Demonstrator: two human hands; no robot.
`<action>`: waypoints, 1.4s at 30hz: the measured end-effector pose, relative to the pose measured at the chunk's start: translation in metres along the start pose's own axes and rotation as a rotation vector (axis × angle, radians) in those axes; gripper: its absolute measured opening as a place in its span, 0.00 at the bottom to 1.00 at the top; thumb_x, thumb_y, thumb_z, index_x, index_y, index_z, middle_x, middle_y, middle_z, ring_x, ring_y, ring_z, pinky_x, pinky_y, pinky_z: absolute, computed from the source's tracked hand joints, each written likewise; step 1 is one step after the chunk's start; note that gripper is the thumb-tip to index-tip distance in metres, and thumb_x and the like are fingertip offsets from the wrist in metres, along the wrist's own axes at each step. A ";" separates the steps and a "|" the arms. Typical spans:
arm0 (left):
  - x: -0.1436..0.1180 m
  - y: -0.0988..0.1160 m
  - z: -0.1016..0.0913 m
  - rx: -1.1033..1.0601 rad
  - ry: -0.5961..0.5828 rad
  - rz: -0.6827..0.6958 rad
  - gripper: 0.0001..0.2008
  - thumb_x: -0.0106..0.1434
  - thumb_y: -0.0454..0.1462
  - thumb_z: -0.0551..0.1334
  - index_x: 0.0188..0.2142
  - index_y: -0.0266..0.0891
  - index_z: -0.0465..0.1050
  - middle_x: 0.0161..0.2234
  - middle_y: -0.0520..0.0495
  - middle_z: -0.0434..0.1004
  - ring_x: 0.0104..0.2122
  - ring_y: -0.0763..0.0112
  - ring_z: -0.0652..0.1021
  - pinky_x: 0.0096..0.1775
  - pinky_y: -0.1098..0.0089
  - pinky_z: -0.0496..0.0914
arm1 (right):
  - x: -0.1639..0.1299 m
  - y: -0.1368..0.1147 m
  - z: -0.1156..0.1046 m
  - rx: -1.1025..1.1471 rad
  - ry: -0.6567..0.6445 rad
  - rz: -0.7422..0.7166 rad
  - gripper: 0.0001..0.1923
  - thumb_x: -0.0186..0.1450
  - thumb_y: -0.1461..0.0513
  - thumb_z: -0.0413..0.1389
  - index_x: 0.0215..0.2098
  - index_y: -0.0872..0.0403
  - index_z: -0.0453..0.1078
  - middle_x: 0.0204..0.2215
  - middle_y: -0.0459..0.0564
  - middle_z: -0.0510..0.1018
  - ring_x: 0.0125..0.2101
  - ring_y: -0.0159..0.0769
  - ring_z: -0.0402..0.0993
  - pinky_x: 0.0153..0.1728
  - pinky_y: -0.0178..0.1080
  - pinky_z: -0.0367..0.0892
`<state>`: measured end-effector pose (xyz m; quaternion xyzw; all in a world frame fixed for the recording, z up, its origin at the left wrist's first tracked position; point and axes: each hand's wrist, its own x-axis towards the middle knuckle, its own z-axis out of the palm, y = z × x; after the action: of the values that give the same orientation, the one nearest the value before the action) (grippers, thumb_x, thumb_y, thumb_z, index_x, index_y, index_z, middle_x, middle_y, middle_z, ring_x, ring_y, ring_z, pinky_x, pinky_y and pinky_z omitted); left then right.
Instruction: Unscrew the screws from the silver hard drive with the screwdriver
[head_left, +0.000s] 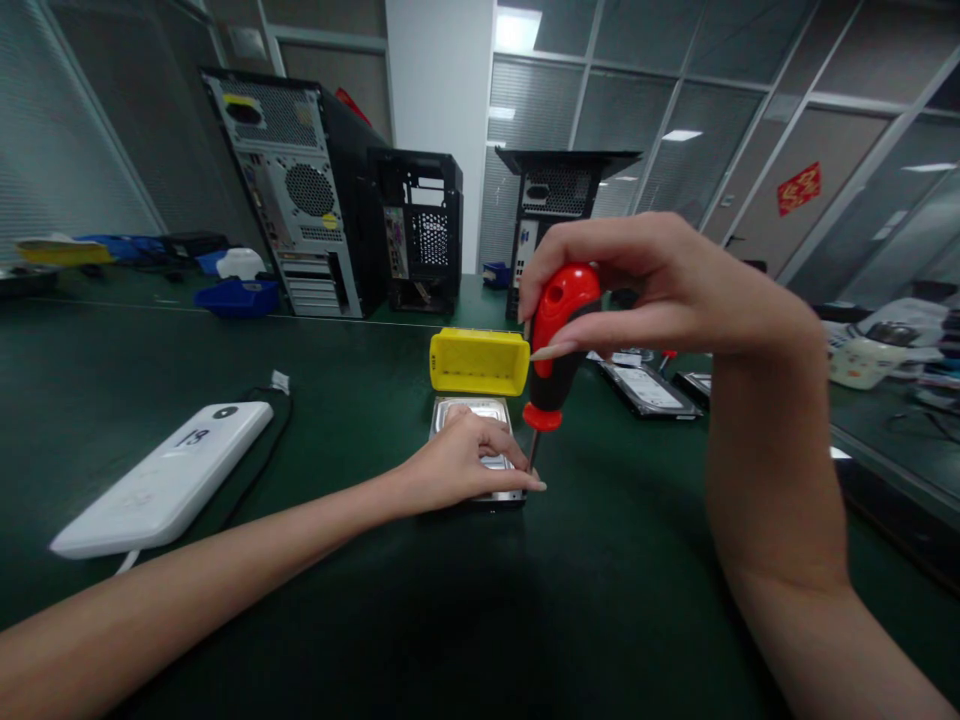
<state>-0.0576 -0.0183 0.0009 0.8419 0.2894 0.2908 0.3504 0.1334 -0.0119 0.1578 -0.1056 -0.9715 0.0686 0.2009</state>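
Observation:
A silver hard drive (480,412) lies flat on the dark green table (360,600). My left hand (457,462) rests on top of it, fingers spread and pressing it down. My right hand (637,285) grips the top of a red and black screwdriver (556,340), held upright. Its thin shaft points down at the drive's near right corner, beside my left fingertips. A small yellow bin (480,362) stands just behind the drive.
A white box-shaped device (169,478) with a black cable lies at left. Three open computer cases (300,200) stand at the back, with a blue tray (238,297) near them. More hard drives (649,388) lie at right. A glass partition runs behind.

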 end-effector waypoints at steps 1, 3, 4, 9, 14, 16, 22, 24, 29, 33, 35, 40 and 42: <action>0.000 0.000 0.000 -0.016 -0.009 0.000 0.09 0.58 0.40 0.70 0.30 0.35 0.82 0.33 0.44 0.84 0.34 0.67 0.80 0.40 0.69 0.71 | 0.001 0.000 0.000 -0.011 0.007 -0.003 0.10 0.64 0.55 0.58 0.39 0.51 0.67 0.38 0.45 0.74 0.37 0.31 0.71 0.37 0.34 0.70; 0.001 0.001 0.000 -0.021 -0.020 -0.003 0.08 0.58 0.39 0.70 0.29 0.35 0.82 0.32 0.44 0.84 0.33 0.67 0.80 0.40 0.69 0.72 | 0.002 -0.002 0.001 -0.037 0.014 0.002 0.10 0.64 0.54 0.58 0.38 0.50 0.67 0.37 0.45 0.74 0.36 0.33 0.71 0.35 0.37 0.70; 0.001 0.002 0.000 -0.012 -0.020 -0.005 0.07 0.58 0.39 0.70 0.29 0.35 0.81 0.32 0.44 0.84 0.33 0.67 0.80 0.40 0.69 0.72 | 0.002 -0.003 0.002 -0.047 0.019 0.005 0.10 0.64 0.53 0.58 0.38 0.50 0.66 0.37 0.45 0.74 0.35 0.33 0.71 0.35 0.37 0.70; 0.001 0.001 -0.001 0.052 -0.020 0.007 0.08 0.58 0.40 0.70 0.29 0.36 0.82 0.32 0.46 0.83 0.34 0.68 0.80 0.45 0.67 0.69 | 0.002 -0.007 0.003 -0.053 0.027 -0.004 0.11 0.64 0.53 0.58 0.35 0.51 0.65 0.33 0.44 0.72 0.31 0.29 0.69 0.33 0.36 0.67; 0.000 0.001 -0.001 0.101 -0.038 0.009 0.09 0.59 0.41 0.69 0.30 0.37 0.82 0.34 0.47 0.83 0.34 0.67 0.79 0.47 0.65 0.66 | 0.003 -0.011 0.007 -0.056 0.053 -0.004 0.14 0.63 0.51 0.57 0.31 0.52 0.63 0.29 0.46 0.70 0.29 0.31 0.67 0.28 0.38 0.63; 0.001 0.002 -0.001 0.116 -0.042 0.010 0.09 0.60 0.41 0.69 0.30 0.37 0.82 0.34 0.46 0.83 0.35 0.66 0.79 0.49 0.64 0.64 | 0.005 -0.011 0.009 -0.049 0.050 -0.009 0.14 0.64 0.52 0.57 0.32 0.53 0.64 0.29 0.46 0.70 0.29 0.30 0.67 0.28 0.37 0.63; 0.000 0.005 -0.004 0.154 -0.054 -0.013 0.10 0.61 0.44 0.68 0.35 0.39 0.83 0.36 0.47 0.82 0.40 0.63 0.78 0.52 0.61 0.60 | 0.009 -0.004 0.013 -0.008 0.080 -0.072 0.14 0.66 0.53 0.56 0.34 0.56 0.66 0.30 0.46 0.72 0.29 0.28 0.68 0.30 0.33 0.63; -0.001 0.007 -0.004 0.192 -0.022 -0.017 0.11 0.58 0.45 0.69 0.37 0.42 0.83 0.40 0.47 0.81 0.44 0.60 0.77 0.52 0.60 0.60 | 0.009 -0.003 0.012 -0.013 0.080 -0.073 0.14 0.66 0.54 0.56 0.33 0.57 0.66 0.29 0.46 0.72 0.28 0.28 0.67 0.30 0.33 0.62; -0.002 0.013 0.000 0.167 0.092 0.014 0.12 0.55 0.45 0.72 0.37 0.43 0.82 0.40 0.50 0.83 0.44 0.59 0.77 0.52 0.61 0.61 | 0.009 -0.005 0.011 -0.041 0.067 -0.032 0.14 0.66 0.52 0.55 0.31 0.56 0.66 0.28 0.46 0.72 0.27 0.28 0.66 0.29 0.33 0.62; -0.003 0.013 0.003 0.129 0.176 -0.013 0.08 0.55 0.43 0.72 0.30 0.42 0.82 0.33 0.52 0.85 0.37 0.63 0.80 0.52 0.60 0.62 | 0.009 -0.005 0.012 -0.008 0.085 -0.008 0.16 0.65 0.51 0.56 0.31 0.56 0.67 0.27 0.46 0.72 0.27 0.28 0.66 0.28 0.34 0.62; -0.003 0.013 0.004 0.096 0.181 0.002 0.07 0.55 0.41 0.73 0.29 0.41 0.82 0.32 0.52 0.85 0.35 0.64 0.81 0.51 0.60 0.64 | 0.009 -0.004 0.013 0.007 0.088 0.010 0.16 0.65 0.51 0.56 0.32 0.56 0.67 0.28 0.46 0.72 0.27 0.28 0.67 0.28 0.33 0.62; -0.003 0.013 0.004 -0.075 0.146 -0.001 0.04 0.55 0.35 0.72 0.29 0.37 0.82 0.33 0.47 0.85 0.34 0.65 0.82 0.43 0.66 0.73 | 0.005 -0.003 0.010 0.039 0.044 0.076 0.14 0.67 0.51 0.51 0.37 0.54 0.67 0.32 0.47 0.72 0.31 0.30 0.67 0.32 0.33 0.65; -0.004 0.014 0.004 -0.120 0.136 -0.019 0.03 0.55 0.34 0.72 0.29 0.35 0.81 0.34 0.46 0.85 0.35 0.66 0.82 0.41 0.68 0.75 | 0.003 -0.003 0.008 0.074 0.009 0.078 0.11 0.68 0.55 0.49 0.39 0.53 0.66 0.37 0.48 0.73 0.34 0.31 0.68 0.35 0.33 0.66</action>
<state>-0.0535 -0.0303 0.0081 0.7949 0.3025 0.3609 0.3826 0.1268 -0.0152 0.1522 -0.1362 -0.9625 0.1116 0.2064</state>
